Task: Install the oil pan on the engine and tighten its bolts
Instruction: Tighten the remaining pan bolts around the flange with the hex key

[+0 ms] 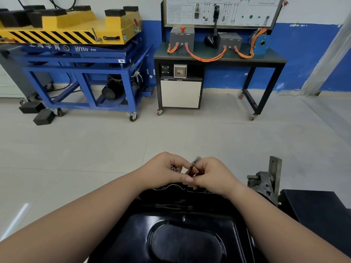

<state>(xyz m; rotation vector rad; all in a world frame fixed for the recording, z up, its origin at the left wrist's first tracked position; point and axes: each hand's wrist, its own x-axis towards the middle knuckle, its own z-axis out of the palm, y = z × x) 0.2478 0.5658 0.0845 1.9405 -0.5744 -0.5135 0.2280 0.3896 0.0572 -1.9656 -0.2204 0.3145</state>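
Lying just beneath both wrists is the glossy black oil pan (pixel 182 234). Above its far edge the left hand (pixel 165 169) curls round small metal parts (pixel 173 168), the right hand (pixel 210 173) pinching a slim, blurred bolt (pixel 193 166) beside it. Right of the right hand stands a grey bracket (pixel 266 179). Beyond the hands spread pale floor tiles (pixel 95 145), a blue lift cart (pixel 76 73) and a black bench (pixel 218 57) against a blue-and-white wall (pixel 303 54).

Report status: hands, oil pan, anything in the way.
Left hand holds spare bolts. Right hand pinches one bolt. Oil pan below, bolt not in. Nothing seen blocking.
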